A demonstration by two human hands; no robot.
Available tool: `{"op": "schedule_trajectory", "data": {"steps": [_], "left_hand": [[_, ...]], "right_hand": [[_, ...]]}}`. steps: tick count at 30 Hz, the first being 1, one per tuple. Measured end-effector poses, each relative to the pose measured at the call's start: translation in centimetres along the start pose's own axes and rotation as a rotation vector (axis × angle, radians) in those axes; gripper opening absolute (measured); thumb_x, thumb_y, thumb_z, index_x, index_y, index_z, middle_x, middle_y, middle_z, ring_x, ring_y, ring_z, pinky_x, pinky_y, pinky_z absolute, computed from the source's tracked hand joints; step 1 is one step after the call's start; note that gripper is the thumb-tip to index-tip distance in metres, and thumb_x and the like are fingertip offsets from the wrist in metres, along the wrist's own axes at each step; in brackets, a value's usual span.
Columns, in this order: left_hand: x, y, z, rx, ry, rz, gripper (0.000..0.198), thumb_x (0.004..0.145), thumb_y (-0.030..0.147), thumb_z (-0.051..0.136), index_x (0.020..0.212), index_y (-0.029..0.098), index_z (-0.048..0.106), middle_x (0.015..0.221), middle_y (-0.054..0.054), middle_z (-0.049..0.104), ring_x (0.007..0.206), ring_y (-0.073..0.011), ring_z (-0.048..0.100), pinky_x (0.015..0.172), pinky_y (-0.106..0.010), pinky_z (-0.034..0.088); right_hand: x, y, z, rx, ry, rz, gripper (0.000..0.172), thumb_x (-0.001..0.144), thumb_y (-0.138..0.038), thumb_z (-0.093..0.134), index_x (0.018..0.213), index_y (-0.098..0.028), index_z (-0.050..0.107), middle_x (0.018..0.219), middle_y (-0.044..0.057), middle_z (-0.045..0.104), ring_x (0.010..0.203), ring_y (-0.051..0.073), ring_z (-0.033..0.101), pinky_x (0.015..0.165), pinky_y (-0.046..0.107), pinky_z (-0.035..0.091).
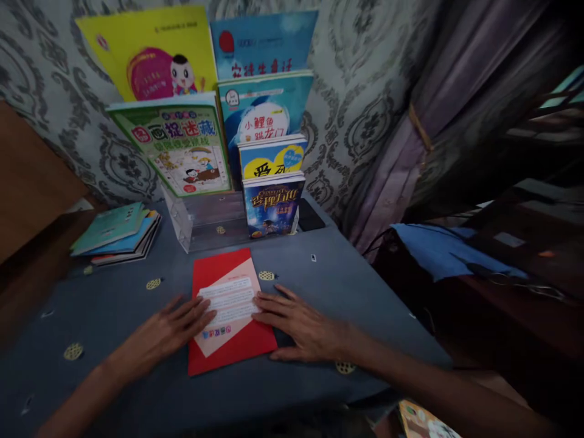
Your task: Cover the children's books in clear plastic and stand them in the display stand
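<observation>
A red book (232, 358) with a pale, text-covered panel lies flat on the blue-grey table, its printing upside down to me. My left hand (180, 325) rests on the book's left side, fingers stretched out. On its right edge lies my right hand (296, 322), fingers spread, the thumb by the lower right corner. Neither hand grips anything. Just beyond the book stands a clear plastic book stand (212, 222). It holds a green picture book (191, 146) on the left and a dark blue book (274, 207) at the front right.
A stack of thin books (116, 234) lies at the table's back left. More books stand in the rear tiers, including a yellow one (155, 55). A dark flat object (310, 214) sits right of the stand. A purple curtain (401, 164) hangs beyond the table (356, 298).
</observation>
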State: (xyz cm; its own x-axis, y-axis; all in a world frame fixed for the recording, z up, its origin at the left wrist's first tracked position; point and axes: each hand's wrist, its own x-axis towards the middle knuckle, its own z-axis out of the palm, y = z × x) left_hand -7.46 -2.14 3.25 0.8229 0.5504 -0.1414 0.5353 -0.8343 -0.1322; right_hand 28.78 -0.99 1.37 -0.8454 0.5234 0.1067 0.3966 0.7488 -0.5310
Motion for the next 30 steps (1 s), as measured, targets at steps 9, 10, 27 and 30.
{"op": "schedule_trajectory", "data": {"steps": [9,10,27,30], "left_hand": [[0.2,-1.7,1.4,-0.185,0.44,-0.165,0.059,0.103,0.035,0.043,0.159,0.039,0.023,0.149,-0.002,0.056,0.136,-0.0216,0.054,0.114,-0.038,0.046],[0.5,-1.9,1.7,-0.225,0.503,-0.187,0.055,0.103,0.037,0.042,0.157,0.039,0.028,0.146,-0.002,0.059,0.135,-0.0221,0.056,0.116,-0.04,0.044],[10.7,-1.2,-2.1,-1.038,1.098,-0.646,0.065,0.09,0.078,0.035,0.072,0.02,0.058,0.069,-0.002,0.055,0.068,-0.0195,0.052,0.064,-0.029,0.044],[11.4,-1.6,-2.8,-1.099,1.174,-0.634,0.063,0.089,0.077,0.039,0.064,0.021,0.053,0.064,-0.001,0.051,0.063,-0.0176,0.048,0.062,-0.029,0.04]], "right_hand": [[-0.4,0.8,-1.1,0.065,-0.016,-0.026,0.076,0.088,-0.06,0.067,0.152,-0.024,0.045,0.157,0.016,0.043,0.149,0.031,0.035,0.124,0.058,0.015],[-0.4,1.1,-0.9,0.077,0.002,-0.034,0.076,0.088,-0.058,0.067,0.153,-0.026,0.044,0.157,0.015,0.043,0.148,0.03,0.036,0.124,0.057,0.016],[5.6,3.5,-0.8,0.439,0.735,-0.01,0.045,0.09,-0.04,0.066,0.132,-0.025,0.06,0.125,0.011,0.069,0.114,0.028,0.067,0.102,0.046,0.051],[6.8,1.5,-2.5,0.492,0.824,-0.017,0.057,0.094,-0.038,0.059,0.147,-0.025,0.043,0.128,0.012,0.066,0.117,0.026,0.065,0.1,0.042,0.052]]}}
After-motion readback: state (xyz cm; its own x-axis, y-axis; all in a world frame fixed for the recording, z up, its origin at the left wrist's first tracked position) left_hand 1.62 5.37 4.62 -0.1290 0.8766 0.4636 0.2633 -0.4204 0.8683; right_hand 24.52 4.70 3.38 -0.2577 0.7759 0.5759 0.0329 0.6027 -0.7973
